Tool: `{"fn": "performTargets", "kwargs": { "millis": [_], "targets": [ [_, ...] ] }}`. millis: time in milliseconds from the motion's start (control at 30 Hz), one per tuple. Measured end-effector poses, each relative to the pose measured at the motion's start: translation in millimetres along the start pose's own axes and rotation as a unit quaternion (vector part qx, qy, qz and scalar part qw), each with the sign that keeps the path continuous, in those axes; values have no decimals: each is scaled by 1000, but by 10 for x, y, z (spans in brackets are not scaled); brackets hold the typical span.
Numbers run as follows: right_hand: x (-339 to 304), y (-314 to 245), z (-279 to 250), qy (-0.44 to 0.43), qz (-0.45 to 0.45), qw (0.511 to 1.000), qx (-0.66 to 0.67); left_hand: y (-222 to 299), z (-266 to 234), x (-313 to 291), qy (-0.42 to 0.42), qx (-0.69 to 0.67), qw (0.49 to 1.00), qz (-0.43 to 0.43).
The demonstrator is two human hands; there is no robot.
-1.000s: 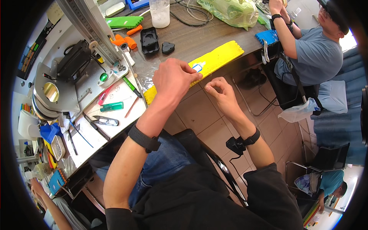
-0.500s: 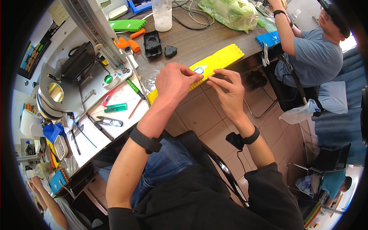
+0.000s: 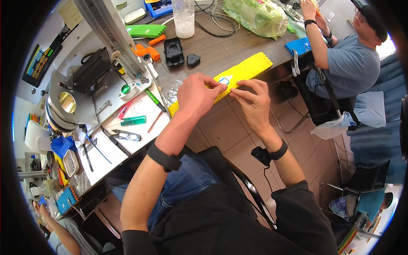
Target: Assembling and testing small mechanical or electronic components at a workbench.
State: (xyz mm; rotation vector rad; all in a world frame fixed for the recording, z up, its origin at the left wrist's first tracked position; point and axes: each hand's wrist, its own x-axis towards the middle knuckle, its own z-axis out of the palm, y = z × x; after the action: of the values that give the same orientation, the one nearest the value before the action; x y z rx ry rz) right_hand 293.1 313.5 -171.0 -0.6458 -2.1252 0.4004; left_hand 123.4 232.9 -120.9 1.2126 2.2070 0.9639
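A long yellow strip-shaped piece [image 3: 250, 66] with a notched far end lies slantwise along the table's front edge. A small white patch with a blue outline [image 3: 224, 80] sits on its upper face. Above the strip's near side, my left hand [image 3: 199, 95] is closed, thumb and forefinger pinched together. Close to its fingertips, my right hand [image 3: 255, 104] is closed in a pinch too. Anything between the fingertips is too small to make out. Both wrists wear black straps; a small black device [image 3: 260, 155] sits at the right one.
Behind the strip lie an open black case [image 3: 174, 52], a small black piece [image 3: 193, 60] and orange parts [image 3: 146, 52]. A clear bottle [image 3: 183, 21] stands farther back. At left are a metal stand [image 3: 108, 32], a green pen [image 3: 155, 100] and a cutter [image 3: 126, 135]. A co-worker [image 3: 346, 63] sits at right.
The view has shifted slightly, so the table's things appear a little lower and farther right. My hands keep their pinched pose by the yellow strip, with small finger movements.
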Motion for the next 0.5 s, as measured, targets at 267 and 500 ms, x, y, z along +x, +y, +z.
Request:
{"fn": "performTargets", "kwargs": {
  "millis": [267, 500],
  "targets": [
    [59, 0, -25, -14, 31, 999, 25, -80, -33, 10, -31, 2, 999, 16],
    [428, -214, -281, 42, 222, 924, 308, -125, -541, -219, -126, -339, 932, -6]
  ]
}}
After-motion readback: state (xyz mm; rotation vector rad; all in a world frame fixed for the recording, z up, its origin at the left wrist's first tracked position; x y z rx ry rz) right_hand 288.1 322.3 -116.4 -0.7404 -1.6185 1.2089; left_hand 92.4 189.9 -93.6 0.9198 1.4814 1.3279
